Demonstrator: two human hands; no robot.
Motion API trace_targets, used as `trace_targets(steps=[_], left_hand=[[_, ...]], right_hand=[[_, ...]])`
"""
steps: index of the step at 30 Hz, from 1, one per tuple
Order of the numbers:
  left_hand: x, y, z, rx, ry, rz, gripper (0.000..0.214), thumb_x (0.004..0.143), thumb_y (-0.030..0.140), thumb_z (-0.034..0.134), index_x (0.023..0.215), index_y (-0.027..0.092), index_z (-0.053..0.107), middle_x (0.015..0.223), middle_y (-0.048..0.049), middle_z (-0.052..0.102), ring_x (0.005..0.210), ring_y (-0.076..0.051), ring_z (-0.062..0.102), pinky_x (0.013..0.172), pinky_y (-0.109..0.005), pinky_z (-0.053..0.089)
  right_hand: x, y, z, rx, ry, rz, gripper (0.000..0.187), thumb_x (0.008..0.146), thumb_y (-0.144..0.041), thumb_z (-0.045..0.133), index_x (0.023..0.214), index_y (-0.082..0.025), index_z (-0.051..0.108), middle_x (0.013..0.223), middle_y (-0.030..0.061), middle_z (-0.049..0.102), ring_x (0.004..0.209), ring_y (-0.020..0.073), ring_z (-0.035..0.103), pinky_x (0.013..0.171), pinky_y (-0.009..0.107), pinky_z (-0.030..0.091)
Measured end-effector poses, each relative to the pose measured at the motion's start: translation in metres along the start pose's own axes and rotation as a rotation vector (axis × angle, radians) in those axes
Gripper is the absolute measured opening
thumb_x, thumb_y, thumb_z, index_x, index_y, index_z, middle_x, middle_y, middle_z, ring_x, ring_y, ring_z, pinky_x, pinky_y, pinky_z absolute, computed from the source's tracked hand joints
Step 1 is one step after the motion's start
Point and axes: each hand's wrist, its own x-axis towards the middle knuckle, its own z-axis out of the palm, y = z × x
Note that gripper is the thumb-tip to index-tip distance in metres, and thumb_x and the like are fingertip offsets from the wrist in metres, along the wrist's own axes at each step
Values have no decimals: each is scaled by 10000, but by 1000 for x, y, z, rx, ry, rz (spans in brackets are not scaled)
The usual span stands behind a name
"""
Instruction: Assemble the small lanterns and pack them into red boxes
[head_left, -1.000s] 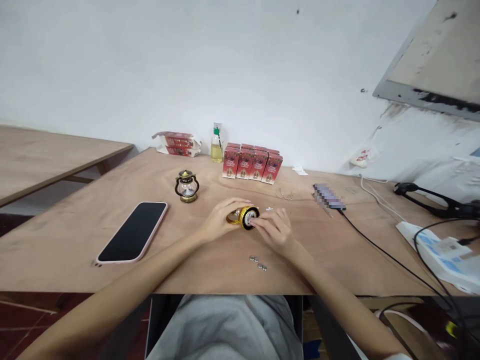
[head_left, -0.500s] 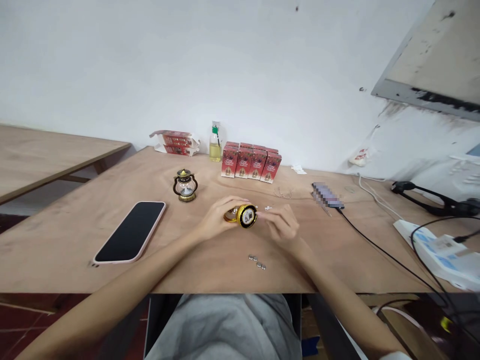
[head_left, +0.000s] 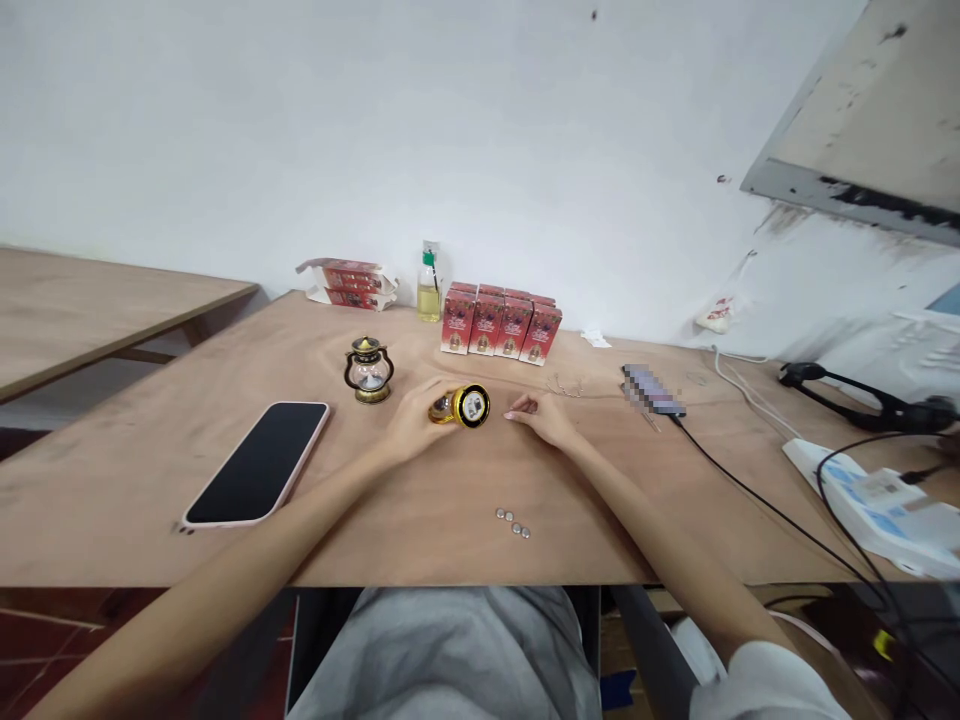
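My left hand (head_left: 415, 422) is closed around a small gold lantern (head_left: 442, 407) tipped on its side. Its round base (head_left: 473, 406) faces me, with a black and gold rim around a pale, battery-compartment-like middle. Just to the right of it, my right hand (head_left: 541, 416) rests low at the table with thumb and fingertips pressed together; whatever is in the pinch is too small to make out. Several silver button cells (head_left: 513, 523) lie near the table's front edge. A bronze-coloured lantern (head_left: 369, 370) stands upright to the left.
Red boxes (head_left: 499, 325) stand by the wall, beside a bottle of yellow liquid (head_left: 429, 290) and an opened red carton (head_left: 351, 284). A phone (head_left: 259, 465) lies left. To the right are another phone (head_left: 651, 389), cables and a white power strip (head_left: 874, 505).
The lantern has shifted left and slightly up with my left hand. My right hand has left the base's rim and dropped to where small white bits lay on the table.
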Motion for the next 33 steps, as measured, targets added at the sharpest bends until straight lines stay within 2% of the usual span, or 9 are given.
trace_targets(steps=[5,10,12,17,22,28,33], left_hand=[[0,2,1,-4,-2,20,345,768,315,664,1064,149,607,1085,-102,654,1015,-231,607,901,-342,473],[-1,-1,2,-2,-8,17,358,767,316,668,1079,154,600,1106,-104,648,1033,-236,603,913,-351,470],[-1,-2,2,0,-12,14,362,768,320,668,1085,157,599,1108,-102,648,1032,-235,604,913,-351,471],[-2,-2,2,2,-14,24,367,772,315,665,1091,149,596,1109,-102,647,1030,-228,603,914,-342,469],[-2,-1,2,-2,-13,5,365,762,316,664,1084,158,593,1110,-100,647,1031,-233,604,914,-341,468],[-1,0,2,-3,-10,15,352,760,311,662,1068,154,598,1098,-99,649,1026,-236,603,905,-335,467],[-1,0,2,0,-4,16,351,759,314,667,1060,146,600,1082,-100,652,1011,-230,605,895,-328,467]], right_hand=[[1,3,3,-58,-18,-32,172,775,-324,662,737,-157,679,694,39,680,648,147,567,634,269,404],[0,3,5,-102,-8,-104,110,811,-236,624,732,-158,624,781,45,658,759,162,561,737,299,406],[1,5,6,-103,1,-115,84,811,-227,625,771,-158,598,785,38,644,762,160,562,732,295,414],[0,13,5,-104,54,-96,252,787,-345,661,905,-155,544,801,36,616,732,162,554,683,295,436],[0,14,1,-162,35,-94,259,807,-419,632,824,-165,585,867,73,628,829,190,556,746,315,431],[3,15,3,-170,-12,-103,199,841,-355,604,785,-164,607,803,55,639,795,181,557,729,295,425],[6,19,4,-196,-12,-129,166,868,-299,563,778,-162,585,852,70,621,857,191,538,787,312,412]])
